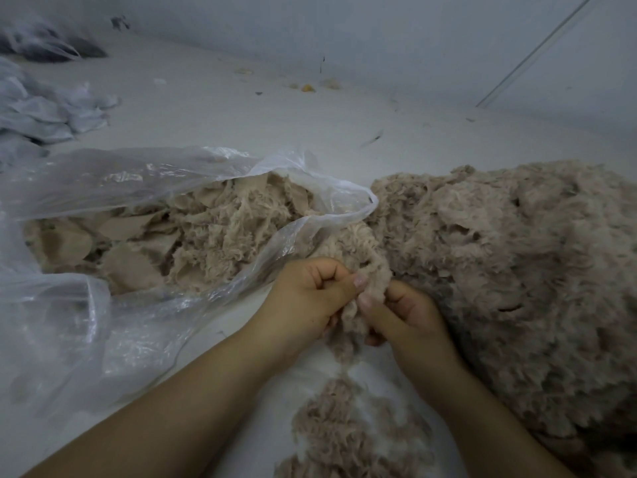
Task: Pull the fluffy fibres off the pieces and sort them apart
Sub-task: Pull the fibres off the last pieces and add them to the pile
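A fluffy beige piece (358,257) is held up between both hands in the middle of the view. My left hand (310,294) grips its left side with curled fingers and the thumb pressed on the fluff. My right hand (403,315) pinches the right side, thumb against the fibres. A big heap of fluffy beige pieces (517,270) lies to the right. A clear plastic bag (144,181) on the left lies open, holding flat beige pieces mixed with fluff (179,246). Loose fluff (344,429) lies below my hands.
The white floor (275,119) runs back to a pale wall. Crumpled white bags (44,108) and dark stuff in plastic (51,46) sit at the far left. Small scraps (306,87) lie near the wall.
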`<state>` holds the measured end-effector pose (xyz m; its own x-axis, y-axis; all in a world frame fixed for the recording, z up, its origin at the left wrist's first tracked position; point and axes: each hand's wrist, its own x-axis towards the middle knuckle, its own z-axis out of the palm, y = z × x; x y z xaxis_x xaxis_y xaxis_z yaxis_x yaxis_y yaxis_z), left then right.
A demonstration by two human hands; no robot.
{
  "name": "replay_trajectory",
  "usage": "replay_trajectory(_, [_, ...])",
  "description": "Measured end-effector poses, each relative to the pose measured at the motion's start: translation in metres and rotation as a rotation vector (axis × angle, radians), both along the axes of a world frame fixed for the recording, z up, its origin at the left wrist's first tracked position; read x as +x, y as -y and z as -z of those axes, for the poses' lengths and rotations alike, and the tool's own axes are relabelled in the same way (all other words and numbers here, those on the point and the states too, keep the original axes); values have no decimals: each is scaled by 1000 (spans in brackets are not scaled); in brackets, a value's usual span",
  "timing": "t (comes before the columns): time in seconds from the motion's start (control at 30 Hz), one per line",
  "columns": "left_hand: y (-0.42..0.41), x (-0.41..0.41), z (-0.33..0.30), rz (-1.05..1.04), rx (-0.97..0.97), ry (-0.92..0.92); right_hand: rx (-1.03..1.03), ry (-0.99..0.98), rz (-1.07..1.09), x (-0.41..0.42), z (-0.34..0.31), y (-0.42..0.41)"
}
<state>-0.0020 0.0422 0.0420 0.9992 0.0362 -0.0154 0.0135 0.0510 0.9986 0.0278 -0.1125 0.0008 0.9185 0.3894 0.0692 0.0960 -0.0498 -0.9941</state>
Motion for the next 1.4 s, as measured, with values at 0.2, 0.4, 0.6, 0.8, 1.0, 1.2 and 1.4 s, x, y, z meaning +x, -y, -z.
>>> replay_trajectory(0.2, [-6, -2, -4, 119, -12, -23, -70, -17, 77, 3, 3, 0])
replay_trajectory(0.4, [-6, 0, 2, 66, 33, -28, 43, -32, 50, 2, -1, 3])
replay_trajectory(0.6, [-7, -2, 0, 121, 19, -46, -37, 36, 33, 1, -2, 0])
replay_trajectory(0.8, [-9, 3, 1, 83, 3, -76, -143, 45, 86, 5, 5, 2])
replay_trajectory(1.0, [-3, 7, 7, -42, 28, 8, -110, 24, 33, 3, 2, 2])
replay_trajectory(1.2, [4, 5, 6, -66, 149, 79, -20, 62, -87, 0, -6, 1])
replay_trajectory(1.4, [2, 5, 7, -91, 138, 68, -115, 77, -3, 2, -2, 2])
